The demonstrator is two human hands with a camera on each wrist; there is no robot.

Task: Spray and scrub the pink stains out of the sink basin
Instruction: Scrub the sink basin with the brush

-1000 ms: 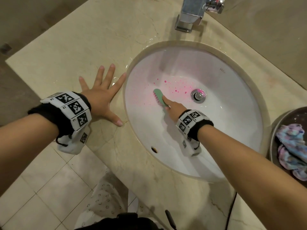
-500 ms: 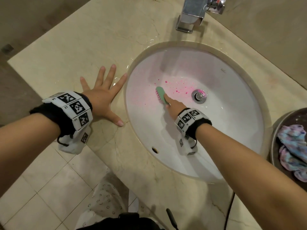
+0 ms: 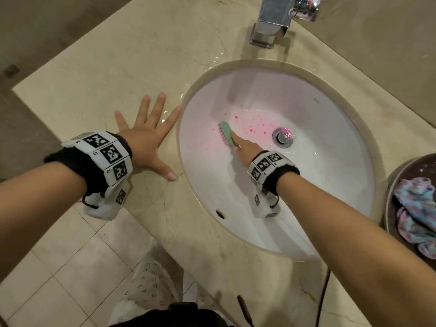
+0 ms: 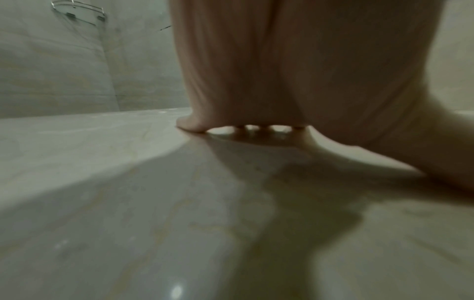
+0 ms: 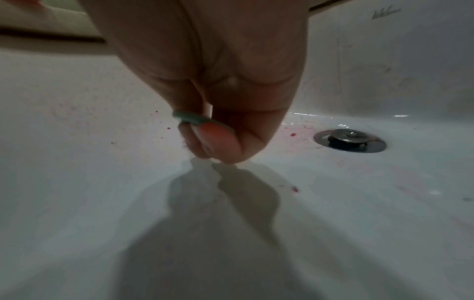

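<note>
A white oval sink basin [image 3: 330, 185] is set in a beige marble counter [image 3: 118, 67]. Pink stains [image 3: 256, 126] speckle its floor left of the chrome drain [image 3: 282, 137], with a fainter pink haze further left. My right hand [image 3: 244, 147] grips a small green brush [image 3: 227, 133] with pink bristles, pressed on the basin floor among the spots; in the right wrist view my fingers [image 5: 212, 142] curl round the green brush [image 5: 195, 119] beside the drain [image 5: 350, 140]. My left hand [image 3: 146, 135] rests flat on the counter, fingers spread, beside the rim. In the left wrist view the left hand [image 4: 282, 81] lies on the counter.
A chrome faucet [image 3: 276, 20] stands behind the basin. At the right edge a dark bowl [image 3: 391, 185] holds a blue and pink cloth [image 3: 417, 215]. Water wets the counter near the rim. Floor tiles lie below the counter edge. A black cable [image 3: 323, 296] hangs at the front.
The brush and my right hand have shifted slightly along the basin floor within the pink spots. My left hand has stayed flat on the counter.
</note>
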